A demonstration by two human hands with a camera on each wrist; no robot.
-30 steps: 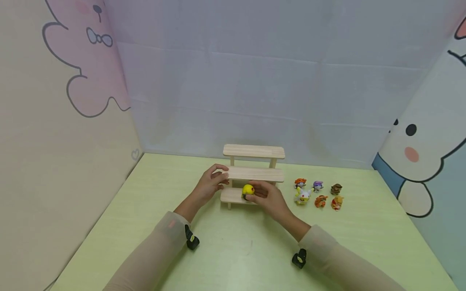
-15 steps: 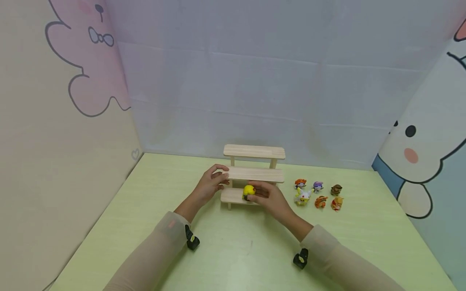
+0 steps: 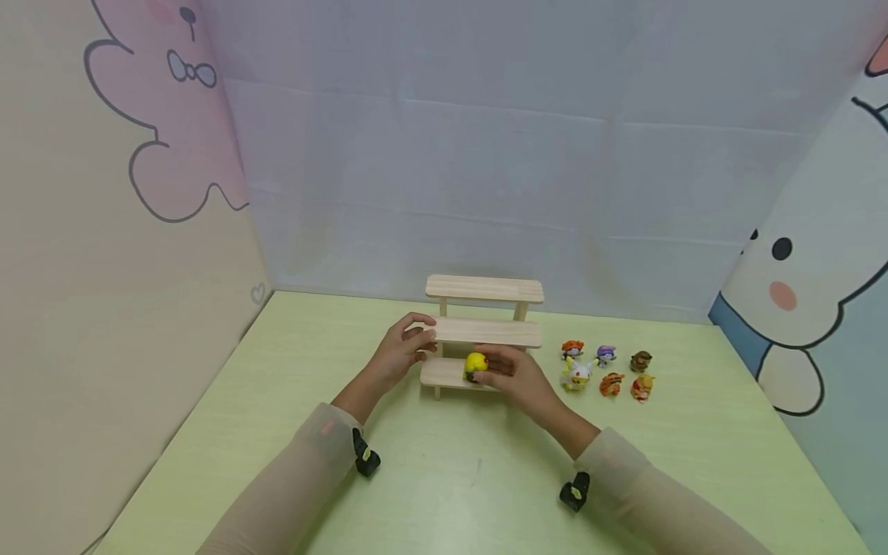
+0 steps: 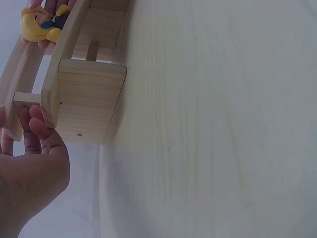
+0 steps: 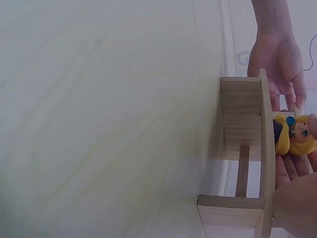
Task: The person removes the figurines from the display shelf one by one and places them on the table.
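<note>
A small wooden three-tier shelf [image 3: 483, 332] stands on the table against the back. My left hand [image 3: 405, 347] grips the left end of its middle board, and in the left wrist view curled fingers [image 4: 40, 130] touch the board's end. My right hand [image 3: 509, 374] holds a yellow-haired figurine [image 3: 475, 365] between thumb and fingers, upright at the lowest board. In the right wrist view the figurine [image 5: 292, 134] has a dark outfit with a blue spot, and its base meets the board. Part of the figurine is hidden by the right hand.
To the right of the shelf several small figurines stand in two rows, among them a white-and-yellow one [image 3: 576, 375], a purple-haired one [image 3: 606, 354] and an orange striped one [image 3: 611, 384]. Cartoon-printed walls enclose the light green table [image 3: 444, 478] on the left and right.
The right hand and the figurine have shifted very slightly to the right along the lowest board. The left hand and the shelf look unmoved.
</note>
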